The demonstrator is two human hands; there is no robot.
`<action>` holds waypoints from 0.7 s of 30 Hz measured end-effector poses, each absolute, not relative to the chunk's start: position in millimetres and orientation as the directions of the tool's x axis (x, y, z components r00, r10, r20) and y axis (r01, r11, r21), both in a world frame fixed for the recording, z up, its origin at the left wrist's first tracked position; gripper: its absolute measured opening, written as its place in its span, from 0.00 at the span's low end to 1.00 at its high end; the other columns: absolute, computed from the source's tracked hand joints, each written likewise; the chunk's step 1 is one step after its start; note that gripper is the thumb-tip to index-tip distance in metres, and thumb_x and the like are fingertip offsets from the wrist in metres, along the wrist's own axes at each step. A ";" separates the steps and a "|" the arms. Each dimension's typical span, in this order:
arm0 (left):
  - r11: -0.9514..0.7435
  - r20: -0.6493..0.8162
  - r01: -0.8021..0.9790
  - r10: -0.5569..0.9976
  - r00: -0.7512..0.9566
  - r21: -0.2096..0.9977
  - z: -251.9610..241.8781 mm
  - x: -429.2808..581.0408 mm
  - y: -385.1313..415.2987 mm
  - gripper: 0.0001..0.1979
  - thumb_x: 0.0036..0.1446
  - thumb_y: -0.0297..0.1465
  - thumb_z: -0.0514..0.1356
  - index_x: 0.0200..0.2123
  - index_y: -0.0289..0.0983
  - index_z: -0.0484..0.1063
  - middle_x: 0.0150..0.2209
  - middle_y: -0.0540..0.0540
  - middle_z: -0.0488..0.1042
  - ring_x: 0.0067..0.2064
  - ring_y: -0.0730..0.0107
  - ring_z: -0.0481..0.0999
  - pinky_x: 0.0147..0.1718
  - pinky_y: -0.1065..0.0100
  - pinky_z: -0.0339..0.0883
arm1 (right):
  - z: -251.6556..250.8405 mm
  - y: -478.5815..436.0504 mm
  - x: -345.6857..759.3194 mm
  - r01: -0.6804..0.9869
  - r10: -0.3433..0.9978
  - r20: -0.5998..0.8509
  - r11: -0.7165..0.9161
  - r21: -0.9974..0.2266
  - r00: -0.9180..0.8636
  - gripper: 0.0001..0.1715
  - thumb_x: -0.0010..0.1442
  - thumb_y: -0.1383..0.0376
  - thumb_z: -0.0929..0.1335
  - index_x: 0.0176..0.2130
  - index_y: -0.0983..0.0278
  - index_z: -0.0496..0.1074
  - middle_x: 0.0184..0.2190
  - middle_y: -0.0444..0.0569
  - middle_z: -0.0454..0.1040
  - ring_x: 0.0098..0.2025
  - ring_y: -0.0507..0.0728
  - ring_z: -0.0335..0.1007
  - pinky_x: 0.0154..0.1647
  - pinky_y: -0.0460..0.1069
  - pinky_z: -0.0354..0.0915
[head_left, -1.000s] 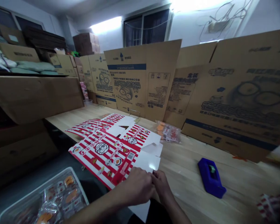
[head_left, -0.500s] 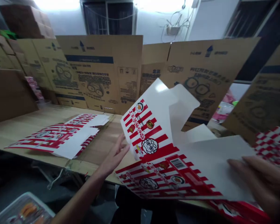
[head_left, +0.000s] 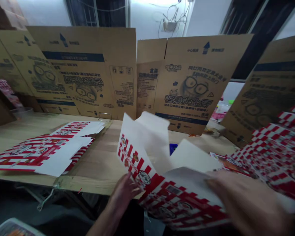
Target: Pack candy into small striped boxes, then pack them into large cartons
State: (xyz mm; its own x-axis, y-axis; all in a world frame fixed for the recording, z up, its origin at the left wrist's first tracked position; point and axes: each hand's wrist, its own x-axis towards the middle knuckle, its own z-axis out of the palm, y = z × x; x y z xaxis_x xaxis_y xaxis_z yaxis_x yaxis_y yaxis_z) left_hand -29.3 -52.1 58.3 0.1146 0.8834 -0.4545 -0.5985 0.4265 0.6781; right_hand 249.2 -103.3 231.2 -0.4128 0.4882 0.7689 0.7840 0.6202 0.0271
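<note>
Head cam has a red-and-white striped box (head_left: 147, 180) front and center, half folded, with its white flaps sticking up and out. It's tilted over the near edge of the table (head_left: 100, 167). Left hand (head_left: 125, 190) is loosely open, fingers laid against the outside of the left panel. Right hand (head_left: 250, 200) is pretty blurry, but it's grasping the flap at the box's right end; can't make out each finger.

More striped blanks (head_left: 46, 150) lie flat and overlapping on the left side of the table, well apart from the hands. Over on the right there's a big pile of checkered packs (head_left: 280, 147). Something blue (head_left: 172, 148) peeks out behind the flaps, mostly hidden. Big cardboard sheets (head_left: 120, 49) stand along the far side, and a tub (head_left: 11, 220) pokes in at near left.
</note>
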 end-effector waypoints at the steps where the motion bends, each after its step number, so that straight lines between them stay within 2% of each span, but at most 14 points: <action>1: 0.364 -0.472 -0.586 0.881 -0.037 0.724 52.9 -42.0 -48.4 0.20 0.46 0.44 0.66 0.38 0.37 0.70 0.35 0.45 0.77 0.38 0.60 0.77 0.36 0.62 0.68 | 223.5 -98.4 238.7 0.756 0.476 0.733 0.650 0.079 -0.486 0.14 0.64 0.69 0.59 0.36 0.57 0.72 0.28 0.45 0.78 0.29 0.53 0.74 0.31 0.46 0.67; 3: 0.194 -0.396 -0.475 0.839 -0.373 0.858 53.4 -72.7 -39.5 0.23 0.47 0.47 0.64 0.43 0.41 0.68 0.45 0.45 0.75 0.49 0.57 0.74 0.38 0.62 0.68 | 206.1 -89.9 220.0 0.720 0.459 0.675 0.676 0.157 -0.578 0.18 0.62 0.76 0.56 0.36 0.62 0.70 0.27 0.47 0.77 0.27 0.53 0.73 0.30 0.47 0.65; 4: 0.101 -0.287 -0.368 0.819 -0.497 0.924 60.6 -88.5 -34.7 0.25 0.49 0.48 0.62 0.47 0.43 0.67 0.52 0.44 0.71 0.55 0.57 0.70 0.41 0.62 0.67 | 197.8 -86.8 212.5 0.720 0.459 0.668 0.673 0.169 -0.586 0.19 0.62 0.77 0.55 0.35 0.63 0.69 0.26 0.48 0.77 0.26 0.53 0.72 0.29 0.47 0.64; 6: -0.065 0.006 -0.083 0.818 -0.575 0.994 88.4 -116.0 -24.3 0.29 0.52 0.49 0.59 0.55 0.45 0.63 0.62 0.44 0.61 0.63 0.57 0.60 0.51 0.60 0.63 | 184.6 -82.8 201.6 0.712 0.472 0.659 0.687 0.141 -0.586 0.20 0.60 0.79 0.54 0.33 0.63 0.68 0.24 0.48 0.75 0.25 0.54 0.70 0.27 0.48 0.61; 7: -0.128 0.147 0.074 0.837 -0.527 0.989 107.4 -126.0 -18.6 0.31 0.52 0.49 0.59 0.57 0.44 0.62 0.64 0.43 0.59 0.64 0.57 0.58 0.55 0.60 0.60 | 180.6 -81.5 198.1 0.699 0.486 0.641 0.706 0.113 -0.594 0.20 0.59 0.79 0.54 0.33 0.63 0.68 0.24 0.47 0.74 0.25 0.54 0.69 0.27 0.48 0.60; 9: -0.202 0.335 0.405 0.896 -0.291 0.892 149.0 -136.7 -6.4 0.34 0.49 0.50 0.61 0.56 0.39 0.65 0.60 0.39 0.65 0.61 0.52 0.63 0.55 0.58 0.60 | 178.4 -79.8 194.1 0.659 0.493 0.609 0.749 0.066 -0.622 0.19 0.59 0.80 0.55 0.33 0.64 0.68 0.24 0.47 0.74 0.25 0.54 0.69 0.27 0.48 0.60; 10: -0.215 0.359 0.565 0.920 -0.156 0.797 168.6 -137.5 0.2 0.35 0.45 0.50 0.63 0.54 0.38 0.67 0.57 0.39 0.69 0.58 0.51 0.66 0.53 0.58 0.62 | 180.1 -79.4 193.3 0.642 0.489 0.600 0.765 0.055 -0.634 0.19 0.59 0.80 0.55 0.34 0.64 0.68 0.24 0.47 0.74 0.26 0.54 0.69 0.28 0.48 0.60; 12: -0.269 0.273 0.758 0.954 0.125 0.594 199.4 -132.4 13.9 0.31 0.42 0.48 0.65 0.47 0.37 0.73 0.48 0.41 0.76 0.49 0.52 0.73 0.47 0.61 0.65 | 187.8 -80.2 192.5 0.621 0.467 0.603 0.781 0.061 -0.647 0.19 0.60 0.79 0.54 0.35 0.64 0.68 0.25 0.48 0.74 0.26 0.55 0.69 0.29 0.49 0.60; 14: -0.347 0.130 0.815 0.937 0.325 0.463 216.0 -121.8 28.0 0.19 0.47 0.46 0.61 0.33 0.36 0.77 0.32 0.46 0.78 0.35 0.61 0.75 0.35 0.67 0.65 | 197.1 -83.8 191.0 0.615 0.452 0.600 0.784 0.086 -0.660 0.18 0.62 0.78 0.55 0.35 0.65 0.69 0.25 0.48 0.74 0.26 0.55 0.68 0.28 0.50 0.60; 16: -0.393 0.083 0.832 0.915 0.394 0.391 221.0 -109.0 41.9 0.18 0.50 0.44 0.58 0.19 0.36 0.71 0.19 0.50 0.69 0.23 0.69 0.67 0.25 0.70 0.56 | 203.1 -89.2 186.7 0.589 0.422 0.584 0.799 0.122 -0.693 0.18 0.62 0.77 0.56 0.34 0.64 0.69 0.23 0.46 0.73 0.24 0.54 0.67 0.26 0.49 0.58; 18: -0.387 0.143 0.845 0.922 0.360 0.370 220.5 -94.4 54.4 0.20 0.51 0.43 0.56 0.13 0.37 0.63 0.15 0.52 0.60 0.20 0.72 0.59 0.22 0.70 0.48 | 202.3 -94.5 178.3 0.540 0.365 0.564 0.823 0.176 -0.740 0.16 0.62 0.76 0.58 0.32 0.63 0.70 0.20 0.44 0.70 0.22 0.52 0.64 0.23 0.49 0.56; 21: -0.387 0.264 0.810 0.918 0.295 0.441 219.2 -67.6 69.0 0.19 0.51 0.41 0.55 0.14 0.38 0.59 0.15 0.54 0.55 0.21 0.74 0.55 0.22 0.70 0.44 | 189.8 -97.6 159.8 0.469 0.237 0.601 0.844 0.263 -0.764 0.14 0.62 0.75 0.60 0.29 0.63 0.68 0.17 0.41 0.66 0.18 0.51 0.58 0.20 0.50 0.50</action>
